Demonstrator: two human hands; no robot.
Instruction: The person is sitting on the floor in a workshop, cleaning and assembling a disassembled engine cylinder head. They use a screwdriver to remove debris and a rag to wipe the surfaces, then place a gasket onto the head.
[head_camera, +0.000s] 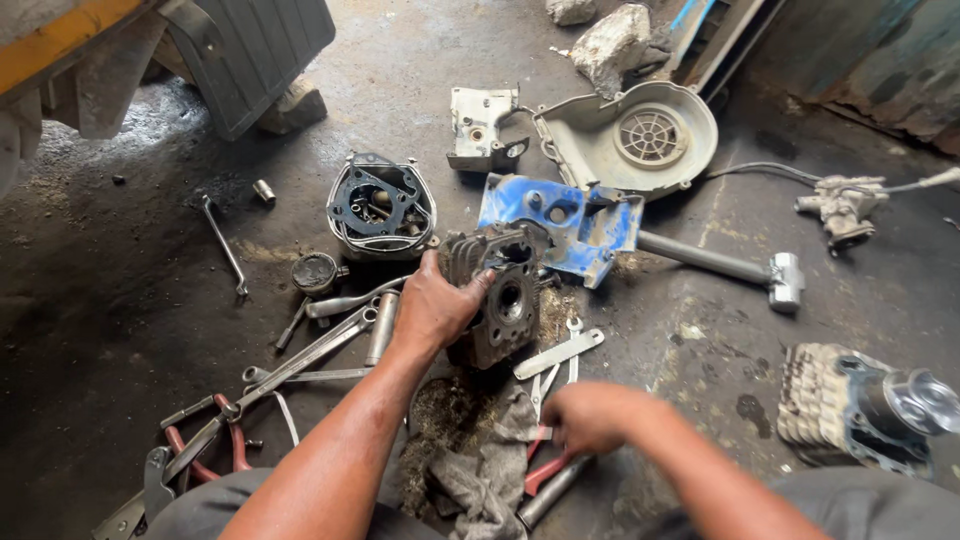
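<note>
The left hand (432, 308) clamps the heavy, greasy finned cylinder head (497, 295) by its upper edge on the floor, while the right hand (592, 417), closed, grips red-handled pliers (545, 470) just below.

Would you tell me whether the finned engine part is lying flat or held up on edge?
On edge: the left hand grips the finned engine part, tilting its ported face toward the camera.

Both forearms are bare, no sleeves, watch or gloves showing. The left hand (432, 308) and right hand (590, 416) look grimy with grease. Grey trousers (190, 510) cover the knees at six o'clock.
</note>
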